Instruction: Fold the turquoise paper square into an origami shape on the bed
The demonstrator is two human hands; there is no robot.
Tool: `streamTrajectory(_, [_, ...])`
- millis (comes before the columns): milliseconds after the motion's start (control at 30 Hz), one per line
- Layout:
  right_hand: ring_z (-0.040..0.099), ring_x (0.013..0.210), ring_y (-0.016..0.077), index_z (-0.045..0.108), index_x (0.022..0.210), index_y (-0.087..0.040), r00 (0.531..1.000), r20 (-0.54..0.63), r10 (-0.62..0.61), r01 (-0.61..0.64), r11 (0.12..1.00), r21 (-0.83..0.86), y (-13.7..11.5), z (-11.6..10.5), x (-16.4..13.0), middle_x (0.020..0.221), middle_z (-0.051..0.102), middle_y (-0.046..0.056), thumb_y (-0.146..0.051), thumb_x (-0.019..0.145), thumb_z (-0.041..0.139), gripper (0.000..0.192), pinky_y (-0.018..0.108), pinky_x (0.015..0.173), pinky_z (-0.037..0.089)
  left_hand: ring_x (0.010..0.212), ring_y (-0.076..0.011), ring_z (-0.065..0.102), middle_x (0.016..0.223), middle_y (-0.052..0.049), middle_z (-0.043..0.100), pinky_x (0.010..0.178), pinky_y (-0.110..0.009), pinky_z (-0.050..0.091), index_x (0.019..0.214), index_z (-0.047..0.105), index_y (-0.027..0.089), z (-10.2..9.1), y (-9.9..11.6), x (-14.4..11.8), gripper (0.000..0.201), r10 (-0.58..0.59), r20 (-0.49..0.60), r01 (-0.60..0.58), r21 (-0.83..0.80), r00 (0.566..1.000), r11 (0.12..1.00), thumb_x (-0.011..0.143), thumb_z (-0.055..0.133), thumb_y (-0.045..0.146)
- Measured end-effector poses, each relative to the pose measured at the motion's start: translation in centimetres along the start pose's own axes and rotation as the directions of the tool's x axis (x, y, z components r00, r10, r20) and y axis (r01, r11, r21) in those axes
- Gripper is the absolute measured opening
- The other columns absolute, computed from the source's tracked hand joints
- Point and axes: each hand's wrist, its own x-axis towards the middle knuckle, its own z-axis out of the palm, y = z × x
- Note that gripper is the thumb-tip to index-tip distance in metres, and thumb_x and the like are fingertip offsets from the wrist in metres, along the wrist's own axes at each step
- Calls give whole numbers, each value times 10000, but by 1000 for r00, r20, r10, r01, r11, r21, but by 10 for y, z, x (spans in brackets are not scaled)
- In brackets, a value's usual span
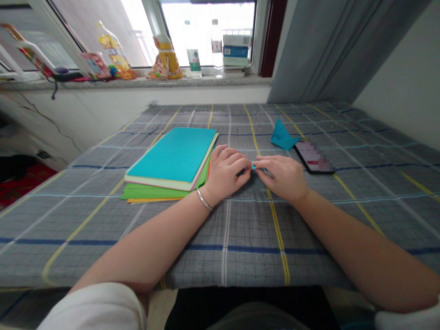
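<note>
Pinching a small teal paper piece (pixel 256 167) between closed fingertips, left hand (pixel 225 172) and right hand (pixel 283 176) meet at mid-bench (pixel 240 229); most of the piece is hidden. Risk: so little paper shows that a crease could run crooked or tear. Paper stack (pixel 173 158) touches the left hand; a nudge may skew it. Folded teal shape (pixel 282 136) and phone (pixel 314 158) lie far right.

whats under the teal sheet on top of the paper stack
Under the teal sheet lie more sheets; only their edges show: pale cream and pink at the rim, then green and orange sticking out below. How many there are, and their covered middles, cannot be seen.
</note>
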Motion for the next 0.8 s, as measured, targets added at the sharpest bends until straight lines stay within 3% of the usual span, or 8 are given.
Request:
streamTrajectory(267, [699, 1017, 214, 695, 967, -213, 998, 61, 15, -20, 997, 81, 1, 0, 0, 1038, 760, 50, -220, 911, 553, 153, 360, 903, 531, 845, -176, 558, 866, 18, 711, 981, -401, 341, 799, 617, 234, 1, -3, 1, 124, 66, 88, -69, 32, 994, 997, 888, 531, 243])
streamTrajectory(800, [690, 1011, 226, 658, 971, -239, 987, 51, 152, -160, 957, 244, 25, -5, -5, 1024, 753, 44, -229, 901, 574, 110, 401, 906, 517, 864, -184, 565, 836, 11, 690, 990, -409, 340, 811, 604, 228, -5, -17, 2, 111, 33, 77, -36, 38, 996, 999, 893, 529, 220])
